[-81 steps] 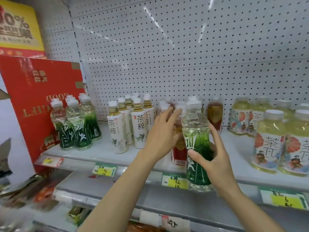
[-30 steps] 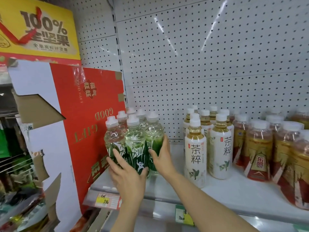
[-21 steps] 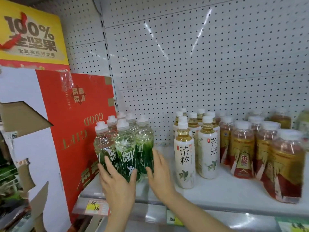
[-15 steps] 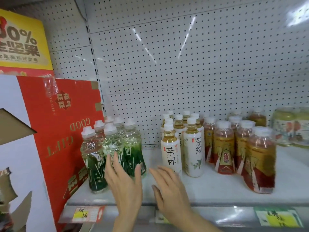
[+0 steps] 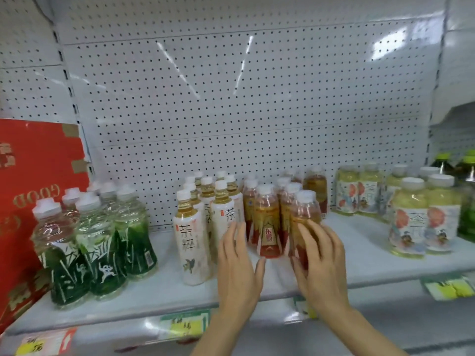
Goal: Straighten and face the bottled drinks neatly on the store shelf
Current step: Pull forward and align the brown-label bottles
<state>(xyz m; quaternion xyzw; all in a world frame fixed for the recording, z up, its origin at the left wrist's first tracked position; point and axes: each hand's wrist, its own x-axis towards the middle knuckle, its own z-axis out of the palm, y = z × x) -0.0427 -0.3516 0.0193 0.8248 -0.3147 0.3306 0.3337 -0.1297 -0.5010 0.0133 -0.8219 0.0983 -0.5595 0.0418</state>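
Note:
Four groups of bottled drinks stand on the white shelf (image 5: 164, 289). At the left are green-label bottles (image 5: 102, 250), then white-label tea bottles (image 5: 191, 242), amber red-label bottles (image 5: 267, 227), and at the right pale yellow bottles (image 5: 411, 222). My left hand (image 5: 239, 273) is spread with straight fingers, its fingertips at the gap between the white-label and red-label bottles. My right hand (image 5: 321, 263) lies with fairly straight fingers against the front of the foremost amber bottle (image 5: 305, 209), its thumb at the bottle's left side. That bottle's lower part is hidden by the hand.
A red gift carton (image 5: 33, 176) stands at the shelf's left end, against the green bottles. A white pegboard (image 5: 244, 98) backs the shelf. Price tags (image 5: 185, 327) hang on the front rail. Dark green-capped bottles (image 5: 466, 176) are at the far right.
Both hands have left the green-label bottles and moved right, to the white-label and amber bottles. The view has swung right with them, bringing the yellow bottles into sight.

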